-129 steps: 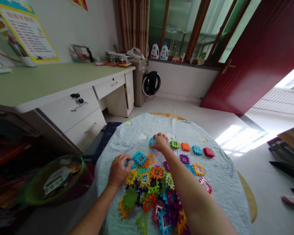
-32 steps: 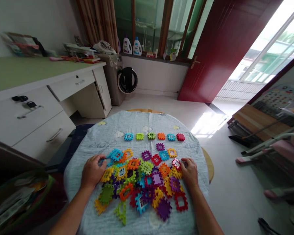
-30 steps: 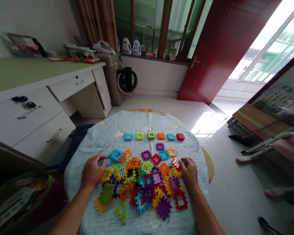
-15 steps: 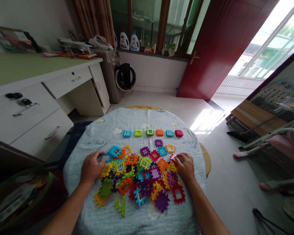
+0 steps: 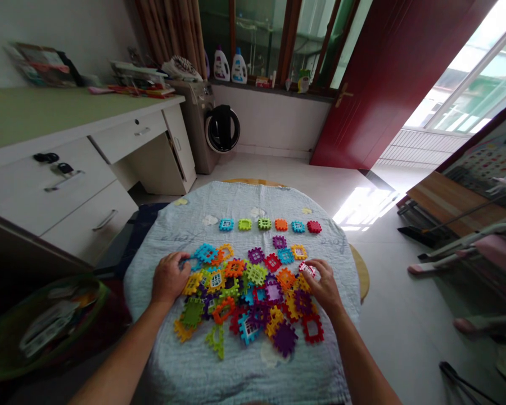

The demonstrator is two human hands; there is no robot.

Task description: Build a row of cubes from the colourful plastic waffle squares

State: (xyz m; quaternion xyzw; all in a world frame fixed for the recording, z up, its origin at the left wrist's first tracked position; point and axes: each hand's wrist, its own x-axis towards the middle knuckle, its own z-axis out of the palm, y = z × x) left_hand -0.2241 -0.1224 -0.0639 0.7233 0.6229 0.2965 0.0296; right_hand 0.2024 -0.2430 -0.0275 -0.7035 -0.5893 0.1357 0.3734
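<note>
Only the head view here. Round bench covered with a pale blue cloth [image 5: 236, 194], and a big messy pile of tiles [image 5: 253, 301] sat in the near half of it.

The right hand [image 5: 326, 288] was at the right edge of the pile, with its fingers pinched shut around a red-and-white tile [image 5: 307, 269] that sat low against the cloth, just beside an orange one.

The left hand [image 5: 170, 279] lay palm down on the left edge of the pile, fingers curled over toward a blue tile [image 5: 205, 252]. I honestly couldn't tell if it was gripping anything.

Past the pile, a neat row of six tiles [image 5: 264, 224] ran across the far side, well apart from both hands. There was a white desk [image 5: 109, 140] off to the left and a green basket [image 5: 8, 332] down on the floor.
</note>
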